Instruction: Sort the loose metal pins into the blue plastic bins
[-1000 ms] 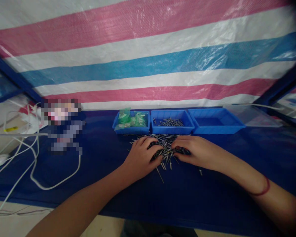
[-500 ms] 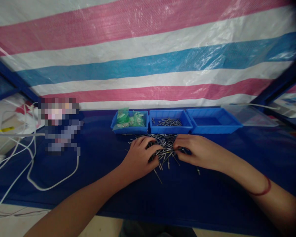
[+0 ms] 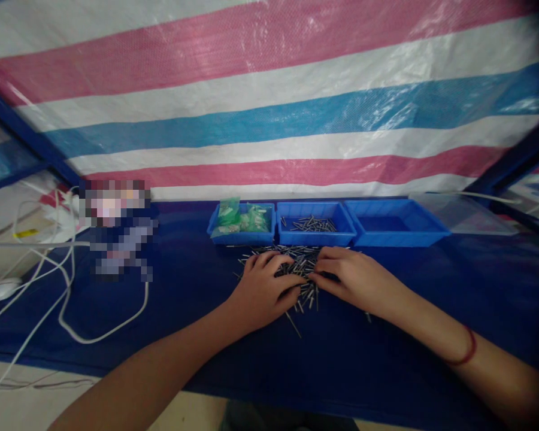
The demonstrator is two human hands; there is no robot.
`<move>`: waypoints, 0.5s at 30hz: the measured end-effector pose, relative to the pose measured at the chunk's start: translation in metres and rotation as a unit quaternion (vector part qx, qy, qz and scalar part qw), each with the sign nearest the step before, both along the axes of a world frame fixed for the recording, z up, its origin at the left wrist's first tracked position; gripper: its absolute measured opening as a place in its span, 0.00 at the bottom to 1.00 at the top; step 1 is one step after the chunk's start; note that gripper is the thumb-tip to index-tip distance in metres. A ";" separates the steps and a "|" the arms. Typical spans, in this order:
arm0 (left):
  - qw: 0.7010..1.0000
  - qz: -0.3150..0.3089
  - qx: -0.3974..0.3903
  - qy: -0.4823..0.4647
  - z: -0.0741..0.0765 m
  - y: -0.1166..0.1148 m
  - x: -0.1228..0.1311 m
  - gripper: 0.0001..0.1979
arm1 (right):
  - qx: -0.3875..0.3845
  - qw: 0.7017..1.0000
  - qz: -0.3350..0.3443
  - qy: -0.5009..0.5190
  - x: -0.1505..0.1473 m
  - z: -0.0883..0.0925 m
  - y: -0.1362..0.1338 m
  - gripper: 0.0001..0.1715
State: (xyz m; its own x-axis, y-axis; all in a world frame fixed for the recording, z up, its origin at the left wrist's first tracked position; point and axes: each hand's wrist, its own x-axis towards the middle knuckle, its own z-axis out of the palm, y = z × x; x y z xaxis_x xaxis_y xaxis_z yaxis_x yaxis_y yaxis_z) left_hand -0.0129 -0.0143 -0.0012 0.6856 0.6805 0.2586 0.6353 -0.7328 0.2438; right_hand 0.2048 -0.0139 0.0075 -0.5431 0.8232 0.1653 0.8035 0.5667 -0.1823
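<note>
A loose pile of metal blind rivets (image 3: 303,257) with thin pins lies on the blue table, partly hidden under both hands. My left hand (image 3: 267,284) rests over the left side of the pile, fingers apart and bent, thumb and forefinger reaching to the rivets in the middle. From the right, my right hand (image 3: 348,275) reaches in with its thumb and forefinger brought together at the pile, close to my left fingertips. What it pinches is too small to make out. Behind the pile, a middle blue bin (image 3: 317,239) holds more rivets.
Left of it, a blue bin (image 3: 242,240) holds green-tinted plastic bags (image 3: 256,218). A third blue bin (image 3: 399,239) stands to the right, beside a clear plastic sheet (image 3: 467,218). White cables (image 3: 90,341) loop across the table's left side. A striped tarp (image 3: 269,126) hangs behind.
My right hand has moved left and its fingertips have closed near my left fingertips. My left thumb and forefinger have come nearer together over the pile. The view has shifted slightly.
</note>
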 end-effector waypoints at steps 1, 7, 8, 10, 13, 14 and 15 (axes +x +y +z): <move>1.000 0.002 0.000 0.002 0.000 0.000 0.000 0.13 | -0.003 1.000 -0.005 0.001 0.000 -0.001 0.000 0.12; 1.000 0.006 0.002 0.010 0.001 -0.002 0.000 0.13 | -0.031 0.999 -0.035 0.023 -0.006 -0.002 -0.001 0.12; 1.000 0.006 0.002 0.010 0.001 -0.002 0.000 0.13 | -0.035 0.998 -0.044 0.026 -0.007 -0.002 -0.002 0.12; 1.000 0.006 0.002 0.010 0.001 -0.002 0.000 0.13 | -0.044 0.997 -0.059 0.030 -0.010 -0.002 -0.002 0.11; 1.000 0.008 0.001 0.013 0.001 -0.002 0.000 0.14 | -0.056 0.995 -0.072 0.032 -0.011 -0.003 -0.001 0.07; 1.000 0.007 0.001 0.013 0.001 -0.002 0.000 0.14 | -0.061 0.995 -0.075 0.034 -0.011 -0.003 -0.001 0.06; 1.000 0.006 0.000 0.014 0.001 -0.003 0.000 0.14 | -0.068 0.994 -0.077 0.038 -0.011 -0.004 0.000 0.05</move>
State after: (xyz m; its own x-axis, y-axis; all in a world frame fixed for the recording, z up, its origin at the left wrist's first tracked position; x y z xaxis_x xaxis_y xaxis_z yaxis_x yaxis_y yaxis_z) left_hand -0.0128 -0.0168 0.0002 0.6846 0.6883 0.2400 0.6503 -0.7255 0.2255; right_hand 0.1941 -0.0143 0.0038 -0.3985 0.9134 0.0823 0.8599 0.4034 -0.3129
